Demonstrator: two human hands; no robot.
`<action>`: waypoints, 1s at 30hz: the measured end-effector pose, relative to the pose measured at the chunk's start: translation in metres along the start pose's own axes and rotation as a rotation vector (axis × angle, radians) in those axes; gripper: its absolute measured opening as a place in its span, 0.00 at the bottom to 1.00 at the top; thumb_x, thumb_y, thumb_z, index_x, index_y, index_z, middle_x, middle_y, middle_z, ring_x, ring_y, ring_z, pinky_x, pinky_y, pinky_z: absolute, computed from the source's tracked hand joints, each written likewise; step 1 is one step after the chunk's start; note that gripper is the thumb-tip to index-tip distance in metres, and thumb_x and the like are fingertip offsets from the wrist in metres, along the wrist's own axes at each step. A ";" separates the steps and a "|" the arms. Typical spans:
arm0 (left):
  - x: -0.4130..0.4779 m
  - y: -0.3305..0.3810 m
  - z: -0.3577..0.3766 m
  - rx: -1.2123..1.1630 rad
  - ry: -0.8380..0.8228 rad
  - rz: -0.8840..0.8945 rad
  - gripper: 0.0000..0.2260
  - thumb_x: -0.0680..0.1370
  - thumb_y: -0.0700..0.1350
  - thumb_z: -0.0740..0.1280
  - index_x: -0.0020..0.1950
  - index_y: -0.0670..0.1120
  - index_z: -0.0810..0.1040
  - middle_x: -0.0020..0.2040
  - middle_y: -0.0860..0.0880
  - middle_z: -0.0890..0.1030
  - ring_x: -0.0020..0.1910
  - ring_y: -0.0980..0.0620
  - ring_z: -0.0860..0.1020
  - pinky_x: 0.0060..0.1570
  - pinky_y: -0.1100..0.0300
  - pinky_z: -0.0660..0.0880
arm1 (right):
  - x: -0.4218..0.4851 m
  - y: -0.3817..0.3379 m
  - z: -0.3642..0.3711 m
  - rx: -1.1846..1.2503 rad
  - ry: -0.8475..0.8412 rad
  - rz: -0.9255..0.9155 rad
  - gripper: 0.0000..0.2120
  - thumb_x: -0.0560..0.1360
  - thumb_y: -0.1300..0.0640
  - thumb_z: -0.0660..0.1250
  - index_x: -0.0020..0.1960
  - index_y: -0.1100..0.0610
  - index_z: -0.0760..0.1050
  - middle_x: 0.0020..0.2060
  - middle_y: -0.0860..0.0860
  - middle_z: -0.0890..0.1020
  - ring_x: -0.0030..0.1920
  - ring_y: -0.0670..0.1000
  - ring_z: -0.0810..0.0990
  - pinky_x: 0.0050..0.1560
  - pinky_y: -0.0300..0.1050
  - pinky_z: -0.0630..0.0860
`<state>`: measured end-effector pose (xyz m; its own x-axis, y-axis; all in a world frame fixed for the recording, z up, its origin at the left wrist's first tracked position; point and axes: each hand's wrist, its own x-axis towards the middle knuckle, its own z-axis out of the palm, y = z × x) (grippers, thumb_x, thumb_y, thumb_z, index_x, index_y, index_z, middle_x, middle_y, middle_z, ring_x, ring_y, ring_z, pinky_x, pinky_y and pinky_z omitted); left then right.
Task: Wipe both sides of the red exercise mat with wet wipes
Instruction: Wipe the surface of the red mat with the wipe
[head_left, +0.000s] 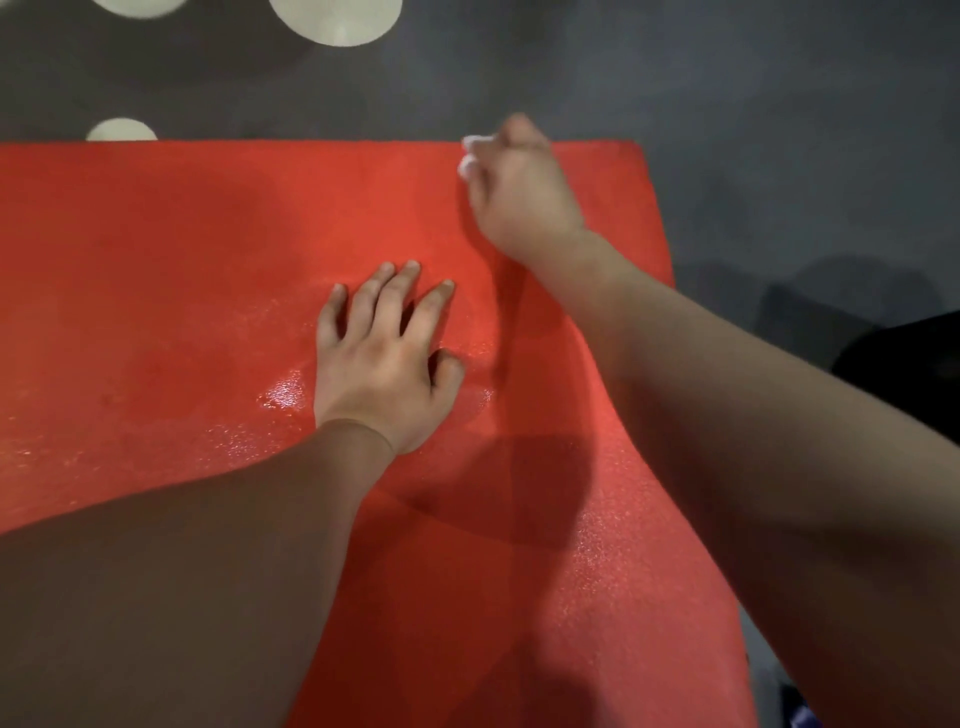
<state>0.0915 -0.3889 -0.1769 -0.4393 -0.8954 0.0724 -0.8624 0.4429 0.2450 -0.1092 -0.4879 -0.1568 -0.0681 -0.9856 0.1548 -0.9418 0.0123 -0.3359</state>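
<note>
Head view shows the red mat (182, 249) flat on the grey floor (779, 104), left hand (384, 358) splayed open on its wet centre, right hand (514, 192) bunched on a wet wipe (469, 156) at the upper edge. Slick sheen could let the bracing palm slide, or the wipe overrun onto the floor

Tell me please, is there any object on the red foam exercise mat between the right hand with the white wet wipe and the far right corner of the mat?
Nothing visible. The right hand grips the white wet wipe near the far edge of the red foam exercise mat, and the mat is bare up to that corner.
</note>
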 end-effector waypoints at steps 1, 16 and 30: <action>0.000 0.000 0.000 -0.003 0.000 0.002 0.29 0.75 0.57 0.60 0.77 0.55 0.69 0.79 0.48 0.66 0.80 0.47 0.60 0.77 0.39 0.54 | 0.000 -0.004 0.001 0.009 -0.015 -0.070 0.14 0.78 0.58 0.60 0.54 0.62 0.82 0.50 0.62 0.79 0.50 0.63 0.79 0.56 0.51 0.77; 0.001 0.001 0.000 -0.004 -0.027 -0.002 0.29 0.75 0.57 0.59 0.78 0.56 0.68 0.79 0.48 0.65 0.80 0.47 0.58 0.77 0.39 0.53 | -0.016 0.036 -0.026 0.099 0.029 0.113 0.16 0.75 0.64 0.58 0.54 0.61 0.83 0.54 0.59 0.81 0.56 0.58 0.81 0.60 0.32 0.68; 0.001 0.003 0.002 0.003 -0.013 -0.010 0.28 0.76 0.58 0.59 0.77 0.56 0.68 0.79 0.49 0.65 0.80 0.48 0.59 0.76 0.39 0.54 | 0.007 0.026 -0.012 0.058 0.024 0.136 0.21 0.73 0.60 0.56 0.57 0.59 0.83 0.52 0.61 0.80 0.54 0.61 0.80 0.58 0.46 0.74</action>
<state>0.0881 -0.3885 -0.1775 -0.4336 -0.8993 0.0574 -0.8677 0.4339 0.2424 -0.1378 -0.4920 -0.1533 -0.2021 -0.9712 0.1263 -0.9030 0.1349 -0.4079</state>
